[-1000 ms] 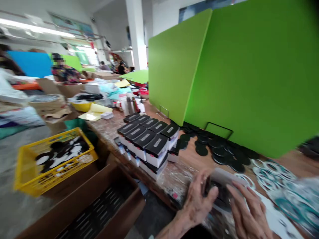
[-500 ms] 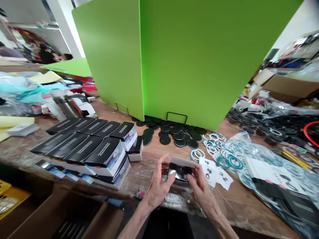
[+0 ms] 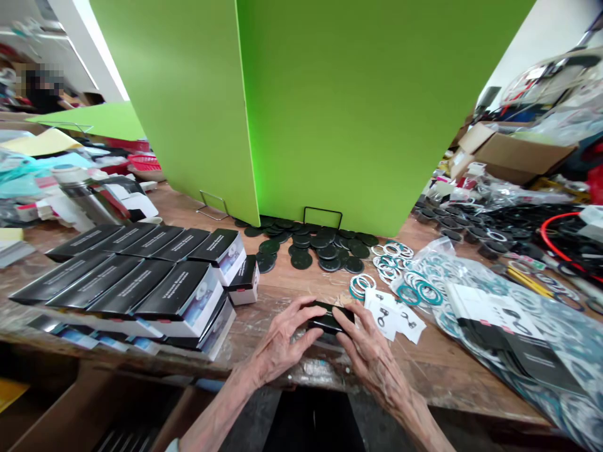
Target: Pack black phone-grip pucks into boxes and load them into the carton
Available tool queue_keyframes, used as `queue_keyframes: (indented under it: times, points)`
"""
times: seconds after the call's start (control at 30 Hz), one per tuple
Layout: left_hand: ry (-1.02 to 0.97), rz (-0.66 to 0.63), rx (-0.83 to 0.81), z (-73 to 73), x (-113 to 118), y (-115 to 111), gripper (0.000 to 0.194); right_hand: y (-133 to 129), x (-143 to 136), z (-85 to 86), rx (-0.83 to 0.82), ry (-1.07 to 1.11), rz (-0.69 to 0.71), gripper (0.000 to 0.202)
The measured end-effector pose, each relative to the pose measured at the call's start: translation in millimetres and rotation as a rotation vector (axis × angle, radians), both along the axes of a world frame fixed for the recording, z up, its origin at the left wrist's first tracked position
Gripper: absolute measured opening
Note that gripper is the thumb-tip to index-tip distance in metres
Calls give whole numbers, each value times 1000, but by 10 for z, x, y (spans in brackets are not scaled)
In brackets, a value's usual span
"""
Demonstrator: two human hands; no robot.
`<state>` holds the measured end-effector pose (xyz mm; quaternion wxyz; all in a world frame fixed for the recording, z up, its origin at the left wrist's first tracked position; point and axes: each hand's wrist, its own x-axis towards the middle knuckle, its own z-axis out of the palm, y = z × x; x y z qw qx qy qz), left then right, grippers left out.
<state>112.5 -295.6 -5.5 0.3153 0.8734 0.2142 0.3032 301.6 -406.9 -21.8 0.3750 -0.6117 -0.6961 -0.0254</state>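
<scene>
A small black cardboard box [image 3: 325,321] with white print on top sits between my two hands near the table's front edge. My left hand [image 3: 286,339] grips its left end, fingers over the top and thumb along the near side. From the right, my right hand [image 3: 372,342] closes on the other end, with a finger pressed on the top. Just right of the box lie white printed sheets [image 3: 380,312] and teal and white rings [image 3: 362,285]. Several black discs [image 3: 325,251] are scattered beyond the hands.
Stacked black-topped boxes [image 3: 172,292] fill the left side of the wooden table [image 3: 282,285]. Green panels [image 3: 339,113] on wire stands rise at the back. A plastic bag of rings [image 3: 494,333] with black packaging on it covers the right. Far left, a co-worker [image 3: 40,91] is visible.
The box's printed black top now shows between my hands, where a shiny dark surface showed before. My fingers have moved onto the top. The view has swung slightly right.
</scene>
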Motion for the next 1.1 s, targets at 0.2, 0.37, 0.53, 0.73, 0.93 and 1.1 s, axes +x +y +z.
queue_keyframes:
  times: [0.2,0.37,0.53,0.73,0.93,1.1]
  points:
    - [-68,23,36,-5,19,9,27,-17,6,42,-21,-1,4,45]
    - [-70,26,72,33,32,29,24,-26,27,60,-62,-1,21,47]
    - [-75,-2,199,-81,-15,26,29,-60,31,23,-117,-28,33,48]
    - [-158,13,265,-212,57,-3,30,-30,36,-241,-10,-89,25,69]
    - [-87,189,241,-26,-70,-359,24,-77,-111,-263,-70,245,-18,59]
    - [46,657,377,-66,-541,-628,27,9,-631,-265,-194,421,97,55]
